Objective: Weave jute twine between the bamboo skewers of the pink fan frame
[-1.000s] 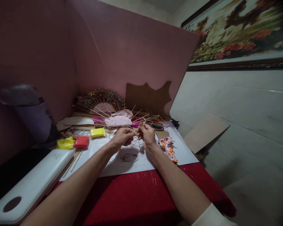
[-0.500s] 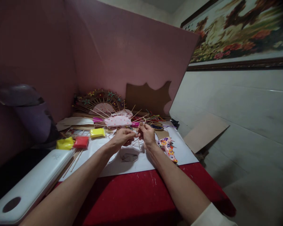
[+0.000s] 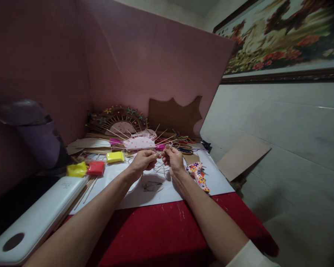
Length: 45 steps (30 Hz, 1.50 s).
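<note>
Both my hands are raised close together over the white sheet in the middle of the table. My left hand [image 3: 143, 161] is closed in a pinch, its fingertips almost meeting those of the other hand. My right hand [image 3: 173, 159] pinches too, with its thumb on top. A thin pale cord [image 3: 161, 167] runs between the fingers and falls in loose loops below them; the exact grip is too small to make out. Just behind is a pink dotted fabric half-round [image 3: 140, 143] with thin wooden sticks fanning out from it.
Yellow [image 3: 115, 157] and red [image 3: 95, 168] clay packets lie left, near a long white device [image 3: 36, 218]. A flower-patterned glue gun-shaped object [image 3: 199, 176] is at right. Behind stand a decorated stick fan [image 3: 119, 118] and cut cardboard [image 3: 174, 114]. A purple bin [image 3: 40, 141] stands far left.
My left hand has shifted up very slightly and its fingers have curled in a little. The right hand stays almost in place, and the loops of cord have moved a little.
</note>
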Motion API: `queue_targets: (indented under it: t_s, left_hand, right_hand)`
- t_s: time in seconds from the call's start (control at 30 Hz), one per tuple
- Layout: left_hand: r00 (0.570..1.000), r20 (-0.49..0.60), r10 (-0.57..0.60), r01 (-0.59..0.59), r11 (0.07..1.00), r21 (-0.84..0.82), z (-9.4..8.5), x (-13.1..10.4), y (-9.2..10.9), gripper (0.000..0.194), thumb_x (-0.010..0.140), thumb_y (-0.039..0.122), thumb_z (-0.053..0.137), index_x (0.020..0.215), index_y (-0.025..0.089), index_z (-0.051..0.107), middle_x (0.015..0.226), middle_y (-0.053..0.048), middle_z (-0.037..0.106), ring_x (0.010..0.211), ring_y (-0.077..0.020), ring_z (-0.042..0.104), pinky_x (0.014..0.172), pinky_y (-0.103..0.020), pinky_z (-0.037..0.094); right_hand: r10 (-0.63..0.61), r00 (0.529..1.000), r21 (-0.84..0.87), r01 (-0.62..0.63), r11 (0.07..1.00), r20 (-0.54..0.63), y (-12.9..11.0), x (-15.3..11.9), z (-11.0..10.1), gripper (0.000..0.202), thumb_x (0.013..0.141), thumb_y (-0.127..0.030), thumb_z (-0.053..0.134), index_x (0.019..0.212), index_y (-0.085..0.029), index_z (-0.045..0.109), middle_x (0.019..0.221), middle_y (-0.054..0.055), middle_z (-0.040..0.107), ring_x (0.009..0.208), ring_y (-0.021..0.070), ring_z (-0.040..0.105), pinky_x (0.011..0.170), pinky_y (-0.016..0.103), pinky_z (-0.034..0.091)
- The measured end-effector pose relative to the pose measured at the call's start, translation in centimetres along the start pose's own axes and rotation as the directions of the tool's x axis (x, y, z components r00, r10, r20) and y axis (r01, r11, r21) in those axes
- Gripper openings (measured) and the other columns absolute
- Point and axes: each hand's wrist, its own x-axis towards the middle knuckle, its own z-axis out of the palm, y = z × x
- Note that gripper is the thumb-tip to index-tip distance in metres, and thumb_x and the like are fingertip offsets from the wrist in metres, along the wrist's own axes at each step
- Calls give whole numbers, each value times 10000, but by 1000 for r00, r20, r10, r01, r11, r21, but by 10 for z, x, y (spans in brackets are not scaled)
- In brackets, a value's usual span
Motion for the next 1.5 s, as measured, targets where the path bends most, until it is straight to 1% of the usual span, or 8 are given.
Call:
queue_targets:
  t_s: [0.27,0.43,0.6,0.7,0.93,1.07,1.27,1.5]
  left_hand:
    - [985,-165,-56,53,998,-21,0,2,-6,197,621,268,651,575,143,506,400,60,411,314,-33,298,359,-195,145]
    - [970,-239,42,-31,998,53,0,3,-4,170,597,222,654,682,159,521,371,84,418,304,-45,308,349,-186,157]
    - [987,-137,89,-50,963,266,3,3,-3,184,665,270,625,581,139,528,368,56,434,328,-44,329,366,-191,197]
    - [993,-92,72,-40,949,312,4,2,-2,209,678,276,625,561,133,529,392,39,456,345,-47,347,376,-194,216]
    - [998,9,-63,62,991,120,3,-1,0,308,669,373,655,551,146,484,404,53,407,310,-35,302,356,-195,131]
    - [988,5,-153,153,988,1,1,-3,0,287,632,362,677,591,144,495,523,8,524,312,-39,339,351,-196,109]
    - [987,-10,-163,163,986,-20,-3,-3,0,214,560,219,694,557,132,499,522,25,503,364,-33,358,372,-190,159]
    - [987,-2,-161,161,987,-7,-7,1,-4,254,578,302,729,594,108,566,579,-25,581,395,-49,418,379,-191,202]
  right_hand:
    - [-61,994,41,57,998,85,-3,-4,6,381,629,-515,687,666,-162,549,601,-3,618,416,79,546,315,152,367]
    - [-64,993,60,58,997,96,-2,-5,6,389,626,-517,696,661,-155,558,603,-1,624,423,81,562,317,147,390]
    - [-56,998,71,54,996,38,-3,-3,4,396,611,-510,711,660,-153,547,575,-18,611,415,77,561,313,141,400]
    - [-41,999,48,40,998,18,-3,-2,2,393,617,-506,707,661,-156,536,562,-21,607,412,77,561,313,142,401]
    - [15,998,80,-20,997,58,-3,-2,2,368,657,-493,680,694,-175,498,566,-18,630,388,83,556,296,143,359]
    - [-2,993,130,-13,991,115,-4,-5,4,333,677,-461,676,705,-188,486,570,-26,629,396,84,548,329,158,372]
    - [11,993,138,-27,990,115,-4,-5,4,358,695,-500,652,692,-183,486,559,-30,606,389,68,509,342,154,352]
    - [37,995,114,-48,992,97,-6,-3,2,359,701,-521,636,705,-180,523,568,-12,601,396,76,501,328,158,349]
